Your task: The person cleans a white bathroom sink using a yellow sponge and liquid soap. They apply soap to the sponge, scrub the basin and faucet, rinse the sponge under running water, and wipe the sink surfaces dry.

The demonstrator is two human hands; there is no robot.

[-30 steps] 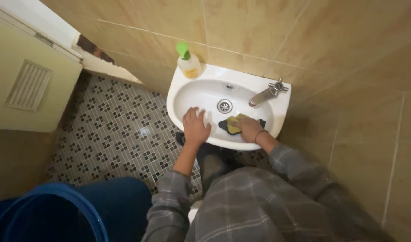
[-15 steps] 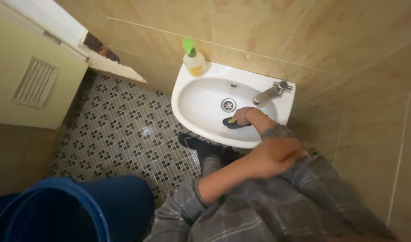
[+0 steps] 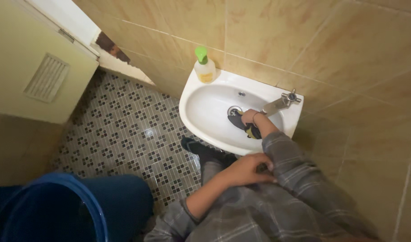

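The right hand [image 3: 249, 117] is down in the white sink [image 3: 201, 112], fingers closed on a dark sponge [image 3: 251, 130] with a yellow patch, pressed to the basin floor just beside the drain [image 3: 233, 109] and under the tap [image 3: 279, 104]. The left hand [image 3: 247, 169] grips the right arm's grey plaid sleeve [image 3: 286, 157], fingers curled on the cloth near the elbow. A soap bottle [image 3: 204, 67] with a green pump stands on the sink's far left corner against the tan tiles. On the mosaic floor [image 3: 124, 134], a blue bucket [image 3: 48, 210] sits near left, and a door [image 3: 30, 62] with a vent stands far left.
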